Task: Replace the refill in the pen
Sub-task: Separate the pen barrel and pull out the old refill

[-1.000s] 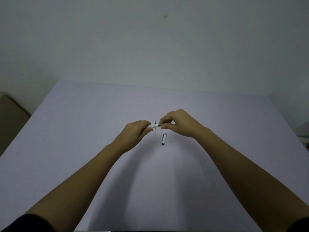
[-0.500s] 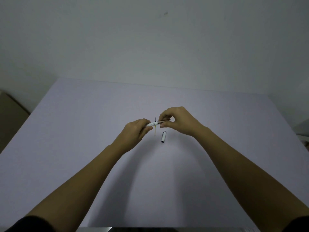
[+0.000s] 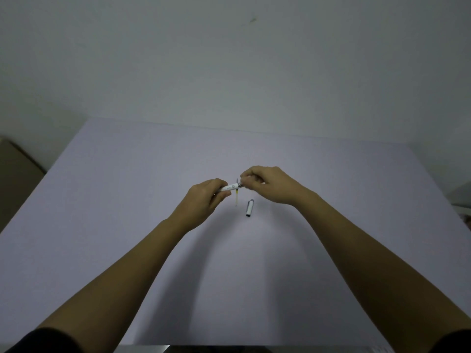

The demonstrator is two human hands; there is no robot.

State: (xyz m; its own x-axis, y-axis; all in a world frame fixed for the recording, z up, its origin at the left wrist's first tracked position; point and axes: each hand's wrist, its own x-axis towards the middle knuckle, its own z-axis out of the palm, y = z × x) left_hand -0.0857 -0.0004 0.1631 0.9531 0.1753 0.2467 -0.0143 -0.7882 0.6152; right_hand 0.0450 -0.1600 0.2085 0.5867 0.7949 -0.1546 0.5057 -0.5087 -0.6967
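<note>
While our left hand (image 3: 204, 200) clamps the white pen barrel (image 3: 229, 187) level as an anchor, our right hand (image 3: 267, 183) pinches something at its open end, probably the refill going in. Just below that pinch, a yellowish refill (image 3: 236, 198) and the cap (image 3: 249, 207) lie parked on the table (image 3: 127, 200).

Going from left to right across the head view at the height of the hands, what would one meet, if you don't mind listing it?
Left hand → white pen barrel → thin yellowish refill lying on the table → pen cap → right hand.
</note>
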